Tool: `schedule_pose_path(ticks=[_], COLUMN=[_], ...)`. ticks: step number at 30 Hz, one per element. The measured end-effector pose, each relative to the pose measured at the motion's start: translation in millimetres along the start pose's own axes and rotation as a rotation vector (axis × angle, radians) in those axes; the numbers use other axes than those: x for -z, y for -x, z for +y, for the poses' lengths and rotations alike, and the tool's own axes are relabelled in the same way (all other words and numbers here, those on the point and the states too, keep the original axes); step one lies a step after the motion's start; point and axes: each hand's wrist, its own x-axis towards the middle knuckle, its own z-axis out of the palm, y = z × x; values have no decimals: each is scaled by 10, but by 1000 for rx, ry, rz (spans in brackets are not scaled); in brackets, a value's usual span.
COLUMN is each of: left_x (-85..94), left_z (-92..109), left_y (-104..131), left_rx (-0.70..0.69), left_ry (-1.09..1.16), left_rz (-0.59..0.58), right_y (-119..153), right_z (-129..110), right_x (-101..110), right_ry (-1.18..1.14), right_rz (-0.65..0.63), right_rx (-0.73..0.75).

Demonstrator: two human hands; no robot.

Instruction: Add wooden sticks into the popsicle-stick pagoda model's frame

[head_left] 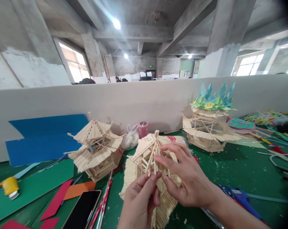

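In front of me stands a model pavilion (128,178) built of thin pale wooden sticks, with part of its upper roof laid in sticks and part an open frame. My left hand (144,198) is closed in a pinch on the lower end of a wooden stick (155,163) that lies along the roof's near slope. Fingers apart and curved, my right hand (184,175) is over the roof's right side. Its fingertips are at the upper part of the sticks, and its thumb is lower, near the eave. Both hands hide part of the pavilion.
Another stick pavilion (98,143) stands left; a third (206,127), topped with folded paper, is back right. A phone (83,208), coloured card (34,190), a yellow-handled tool (10,187), a pink jar (143,129) and a blue glue gun (241,197) lie around. A white partition (158,98) runs behind.
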Motion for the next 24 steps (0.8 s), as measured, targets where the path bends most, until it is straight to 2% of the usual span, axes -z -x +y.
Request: schedule_pose_path(ticks=[17, 21, 24], left_x=[39, 57, 91], left_z=[-18, -25, -60], left_y=[-18, 5, 87], left_rx=[-16, 12, 8], left_ry=[-24, -39, -75], left_rz=[-26, -5, -3], right_y=[-14, 61, 220], right_z=[-10, 2, 40], right_x=[11, 46, 126], right_ry=[-2, 16, 60], right_rz=[-6, 62, 174], right_rx=[-12, -13, -96])
